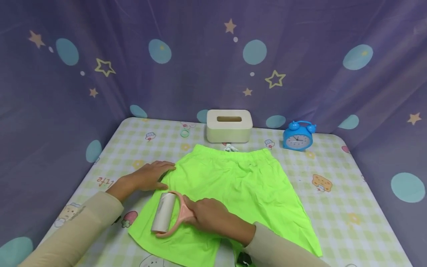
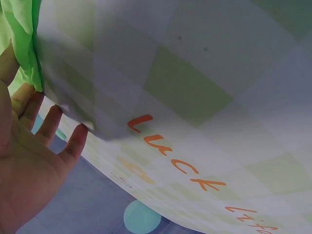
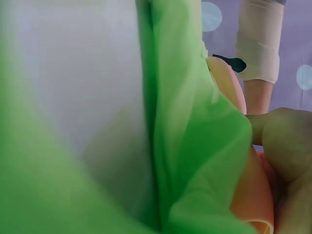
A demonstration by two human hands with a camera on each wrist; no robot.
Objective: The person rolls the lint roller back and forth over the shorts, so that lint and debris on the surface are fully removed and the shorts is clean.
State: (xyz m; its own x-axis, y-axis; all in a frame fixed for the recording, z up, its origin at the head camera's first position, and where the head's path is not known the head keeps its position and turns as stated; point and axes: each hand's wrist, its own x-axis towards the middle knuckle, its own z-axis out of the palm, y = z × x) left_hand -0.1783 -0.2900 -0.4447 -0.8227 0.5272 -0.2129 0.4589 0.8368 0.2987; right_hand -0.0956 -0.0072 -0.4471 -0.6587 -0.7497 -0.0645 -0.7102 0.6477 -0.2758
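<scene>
Neon green shorts (image 1: 233, 181) lie spread flat on the table, waistband toward the back. My right hand (image 1: 211, 217) grips the pink handle of a lint roller (image 1: 163, 213), whose white paper roll rests over the leg at the left. In the right wrist view, green fabric (image 3: 195, 146) hides part of the pink handle (image 3: 253, 195) beside the hand. My left hand (image 1: 150, 177) lies at the shorts' left edge, fingers spread and fairly straight. Seen from the left wrist, its fingertips (image 2: 78, 134) touch the tablecloth and the edge of the fabric.
Behind the waistband stands a pale green tissue box (image 1: 229, 133) with a white lid. A blue alarm clock (image 1: 298, 137) is at the back right, and a small green ring (image 1: 185, 136) lies at the back left. Purple curtains (image 1: 200, 74) enclose the checkered table (image 1: 340, 207).
</scene>
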